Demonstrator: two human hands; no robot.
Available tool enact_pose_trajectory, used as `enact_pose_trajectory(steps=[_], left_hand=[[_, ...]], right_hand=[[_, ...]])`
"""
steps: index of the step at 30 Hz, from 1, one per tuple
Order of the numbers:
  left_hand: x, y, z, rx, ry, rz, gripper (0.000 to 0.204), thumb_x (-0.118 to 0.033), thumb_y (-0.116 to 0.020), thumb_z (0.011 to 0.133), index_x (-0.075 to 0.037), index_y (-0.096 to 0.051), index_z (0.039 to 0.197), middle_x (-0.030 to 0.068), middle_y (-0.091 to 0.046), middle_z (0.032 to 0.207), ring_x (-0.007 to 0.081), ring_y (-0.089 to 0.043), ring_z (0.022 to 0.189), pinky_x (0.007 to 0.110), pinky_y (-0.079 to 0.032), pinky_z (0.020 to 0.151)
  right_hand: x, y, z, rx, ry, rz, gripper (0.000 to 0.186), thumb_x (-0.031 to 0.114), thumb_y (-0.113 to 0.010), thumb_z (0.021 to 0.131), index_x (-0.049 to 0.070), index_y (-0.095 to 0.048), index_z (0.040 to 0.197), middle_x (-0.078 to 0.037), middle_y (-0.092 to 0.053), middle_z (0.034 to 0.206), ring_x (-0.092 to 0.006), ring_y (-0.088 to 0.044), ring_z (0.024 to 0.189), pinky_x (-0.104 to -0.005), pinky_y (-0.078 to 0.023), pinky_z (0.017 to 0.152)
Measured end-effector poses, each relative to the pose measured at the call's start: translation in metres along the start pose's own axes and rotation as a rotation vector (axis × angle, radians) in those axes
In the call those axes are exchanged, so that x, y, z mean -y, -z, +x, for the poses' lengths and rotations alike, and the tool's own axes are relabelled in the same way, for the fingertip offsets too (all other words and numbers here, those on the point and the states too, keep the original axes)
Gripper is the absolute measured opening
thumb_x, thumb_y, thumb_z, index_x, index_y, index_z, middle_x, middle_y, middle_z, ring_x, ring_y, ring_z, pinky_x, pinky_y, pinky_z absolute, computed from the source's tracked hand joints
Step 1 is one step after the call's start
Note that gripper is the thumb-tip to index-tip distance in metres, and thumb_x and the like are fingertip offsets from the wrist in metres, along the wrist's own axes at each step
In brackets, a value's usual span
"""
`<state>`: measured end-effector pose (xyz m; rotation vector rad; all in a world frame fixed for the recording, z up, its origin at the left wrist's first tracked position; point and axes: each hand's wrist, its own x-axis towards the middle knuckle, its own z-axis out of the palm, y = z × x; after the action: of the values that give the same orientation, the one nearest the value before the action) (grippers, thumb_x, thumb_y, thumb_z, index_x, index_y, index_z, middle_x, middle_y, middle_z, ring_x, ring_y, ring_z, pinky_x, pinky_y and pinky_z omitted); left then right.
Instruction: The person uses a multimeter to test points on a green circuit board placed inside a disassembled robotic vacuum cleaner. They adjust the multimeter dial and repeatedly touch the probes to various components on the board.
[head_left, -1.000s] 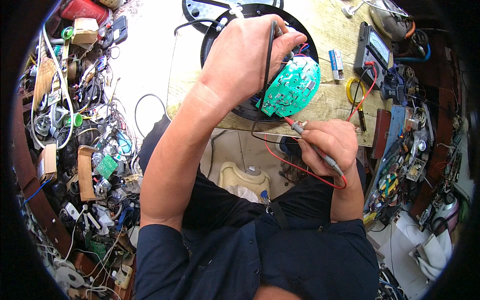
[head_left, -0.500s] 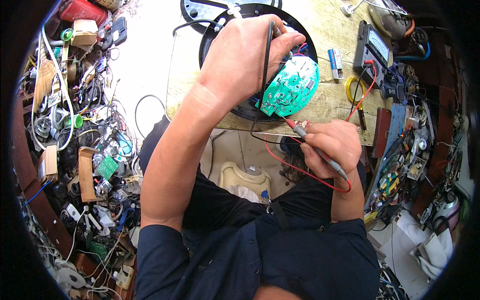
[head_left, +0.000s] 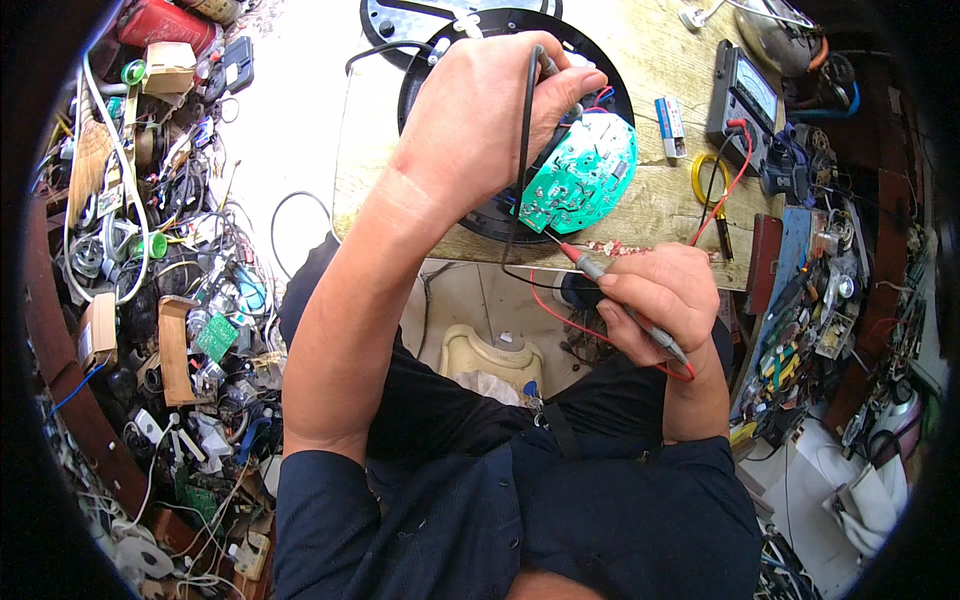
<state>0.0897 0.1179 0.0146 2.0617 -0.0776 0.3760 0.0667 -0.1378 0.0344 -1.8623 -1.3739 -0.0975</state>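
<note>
A green circuit board (head_left: pixel 585 175) with a rounded edge lies tilted over a round black housing (head_left: pixel 612 75) on the wooden table. My right hand (head_left: pixel 665 300) grips a red-and-grey test probe (head_left: pixel 588 262); its thin tip is at the board's lower corner. Over the housing, my left hand (head_left: pixel 490 110) is closed around a black-leaded test probe (head_left: pixel 546 62), whose tip is hidden behind the fingers and board. The black lead (head_left: pixel 524 150) hangs down past the board. Red and blue wires (head_left: pixel 603 97) show at the board's upper edge.
An analog multimeter (head_left: pixel 748 95) stands at the table's right, with red and black leads plugged in. Nearby are a small blue-and-white box (head_left: pixel 670 127) and a yellow wire coil (head_left: pixel 705 180). Heaped electronic parts (head_left: pixel 190 250) fill the left; a cream plastic stool (head_left: pixel 485 352) sits below.
The right hand's probe has shifted slightly left and up, its tip moving along the board's lower corner. My left hand has barely moved, and its lead swung slightly left.
</note>
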Motion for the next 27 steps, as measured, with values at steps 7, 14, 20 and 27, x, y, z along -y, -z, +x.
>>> enact_pose_trajectory(steps=[7,14,20,27], left_hand=[[0.0009,0.0007,0.0004,0.002,-0.008,-0.03,0.029,-0.027,-0.071,0.104,0.001,-0.075,0.099,0.0016,-0.053,0.058,0.0041,-0.044,0.057,0.028,-0.037,0.051],[0.0013,0.0007,0.0006,0.011,0.016,-0.065,0.031,-0.03,-0.07,0.104,0.001,-0.074,0.099,0.0048,-0.061,0.063,0.0067,-0.054,0.06,0.028,-0.045,0.056],[-0.0022,0.0041,0.0019,0.015,-0.019,-0.019,0.035,-0.033,-0.068,0.106,0.001,-0.074,0.1,0.0087,-0.062,0.062,0.0099,-0.056,0.056,0.031,-0.048,0.056],[-0.0025,0.0041,0.0026,0.032,0.009,-0.035,0.049,-0.042,-0.058,0.111,0.002,-0.073,0.094,0.01,-0.061,0.061,0.0165,-0.06,0.056,0.034,-0.049,0.056]], right_hand=[[0.0018,-0.0005,0.0033,0.003,0.003,-0.013,0.03,0.003,-0.081,0.072,0.005,-0.071,0.1,-0.008,-0.071,0.082,-0.0211,-0.064,0.057,-0.0328,-0.047,0.049],[0.003,-0.0011,-0.0002,0.03,-0.009,-0.013,0.028,0.007,-0.078,0.076,0.004,-0.071,0.103,-0.011,-0.072,0.082,-0.0243,-0.066,0.061,-0.0344,-0.045,0.052],[0.0042,-0.0017,0.0005,0.017,-0.002,-0.018,0.027,0.007,-0.078,0.078,0.003,-0.07,0.104,-0.011,-0.073,0.083,-0.0245,-0.066,0.061,-0.0349,-0.045,0.053],[0.0046,-0.0027,0.0001,0.009,0.005,-0.014,0.027,0.007,-0.078,0.079,0.003,-0.07,0.104,-0.012,-0.073,0.082,-0.0237,-0.064,0.059,-0.035,-0.044,0.052]])
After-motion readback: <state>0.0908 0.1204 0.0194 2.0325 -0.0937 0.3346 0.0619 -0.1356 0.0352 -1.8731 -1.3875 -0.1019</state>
